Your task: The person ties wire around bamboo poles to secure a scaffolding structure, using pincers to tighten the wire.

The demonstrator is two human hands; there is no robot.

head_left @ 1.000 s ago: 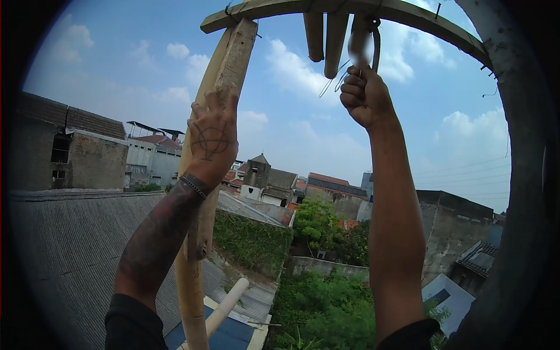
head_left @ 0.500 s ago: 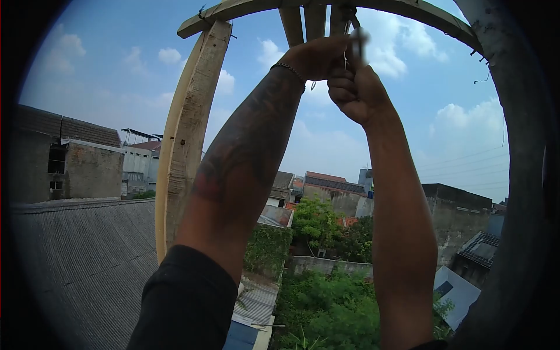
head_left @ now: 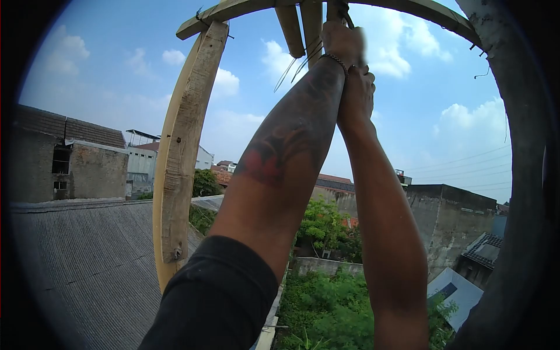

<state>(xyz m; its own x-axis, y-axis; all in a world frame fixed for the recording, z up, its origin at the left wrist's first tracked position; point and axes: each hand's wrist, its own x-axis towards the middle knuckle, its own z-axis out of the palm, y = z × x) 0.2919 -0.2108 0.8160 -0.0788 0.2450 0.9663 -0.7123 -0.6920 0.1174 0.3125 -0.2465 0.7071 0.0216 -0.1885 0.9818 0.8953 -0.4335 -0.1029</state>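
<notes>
My left hand (head_left: 341,42), with a chain bracelet (head_left: 337,62) at its wrist, is raised against a wooden slat under the curved wooden beam (head_left: 251,8). Its fingers look closed, but what they grip is hidden. Just below and touching it, my right hand (head_left: 357,96) is a closed fist; what it holds is covered by the left hand and a blur. A dark strand (head_left: 348,16) runs down from the beam to the hands. Beside them hang two more wooden slats (head_left: 290,32) and thin loose wires (head_left: 284,76).
An upright timber post (head_left: 195,116) stands at left under the beam. A thick grey column (head_left: 513,146) with wire ends rises at right. Below lie a corrugated roof (head_left: 87,251), green shrubs (head_left: 326,303), a low wall and neighbouring buildings (head_left: 449,216).
My left hand has moved right and up, now overlapping my right hand. The right fist has turned and dropped slightly. Loose wires beside the slats now show.
</notes>
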